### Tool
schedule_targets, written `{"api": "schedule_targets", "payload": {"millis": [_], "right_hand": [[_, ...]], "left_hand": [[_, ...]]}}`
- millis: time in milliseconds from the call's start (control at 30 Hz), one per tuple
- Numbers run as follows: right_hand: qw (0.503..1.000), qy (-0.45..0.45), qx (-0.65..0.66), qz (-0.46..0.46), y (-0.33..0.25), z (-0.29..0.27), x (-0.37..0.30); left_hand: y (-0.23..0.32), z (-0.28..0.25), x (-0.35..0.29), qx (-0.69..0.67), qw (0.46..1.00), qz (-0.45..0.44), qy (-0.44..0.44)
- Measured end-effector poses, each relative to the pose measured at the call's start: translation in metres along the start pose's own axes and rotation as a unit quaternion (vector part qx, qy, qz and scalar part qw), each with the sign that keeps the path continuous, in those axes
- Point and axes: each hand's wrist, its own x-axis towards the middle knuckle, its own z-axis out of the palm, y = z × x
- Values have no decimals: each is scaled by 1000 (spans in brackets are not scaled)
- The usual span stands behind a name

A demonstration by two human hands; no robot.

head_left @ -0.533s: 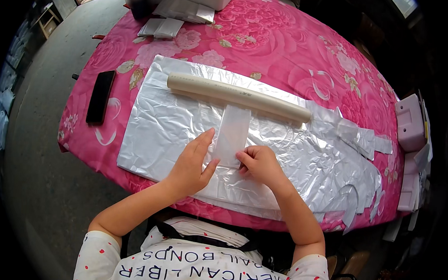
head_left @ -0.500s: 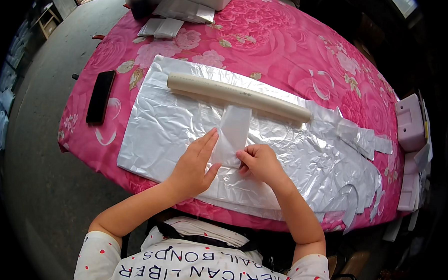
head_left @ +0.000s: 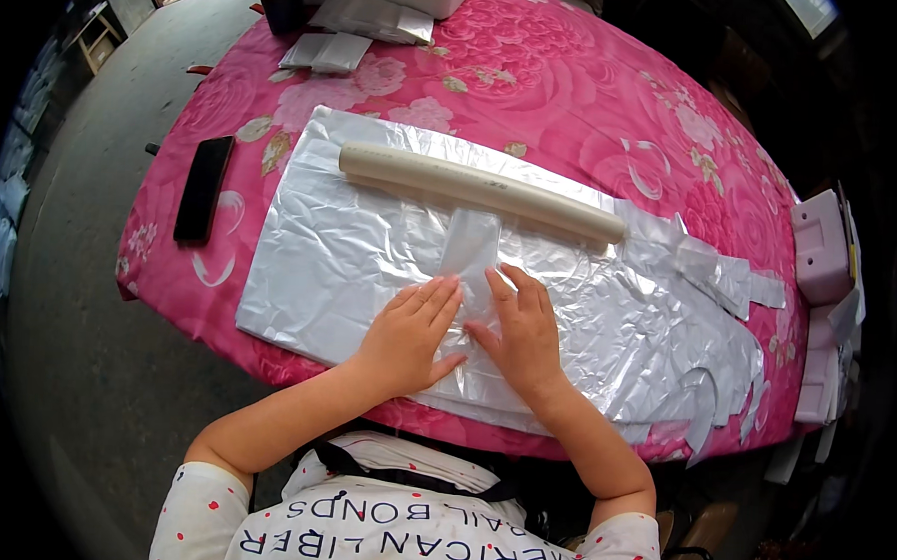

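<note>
left hand (head_left: 406, 338) flat, fingers spread, gripping nothing | right hand (head_left: 521, 333) likewise | both press near end of clear plastic strip (head_left: 468, 256) | strip's long axis runs away toward beige tube (head_left: 477, 191) | hands equally near

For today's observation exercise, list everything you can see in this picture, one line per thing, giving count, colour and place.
Table cover: one, pink with a rose pattern, over the whole table.
Plastic sheets: a flat stack, count unclear, silvery-clear, middle of the table.
Tube: one, cream, lying across the far part of the sheets.
Small clear strip: one, see-through, between the tube and the hands.
Cut plastic scraps: several, clear, right end of the sheets.
Phone: one, black, left side of the table.
Folded packets: a few, whitish, far left of the table.
Box: one, pale pink, right edge.
Floor: grey, left.
Left hand: flat on the sheets.
Right hand: flat beside it, fingers on the strip.
</note>
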Motion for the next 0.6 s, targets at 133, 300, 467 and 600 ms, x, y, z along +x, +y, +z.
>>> {"api": "schedule_targets", "payload": {"millis": [133, 300, 467, 600], "right_hand": [[978, -124, -34, -166, 19, 1, 13], [964, -215, 22, -155, 35, 1, 24], [965, -194, 77, -160, 39, -2, 27], [971, -148, 120, -146, 42, 3, 20]], "left_hand": [[-9, -6, 10, 4, 999, 28, 39], [-13, -6, 17, 63, 995, 72, 43], [-21, 3, 20, 123, 986, 100, 49], [-21, 0, 11, 84, 984, 152, 39]]}}
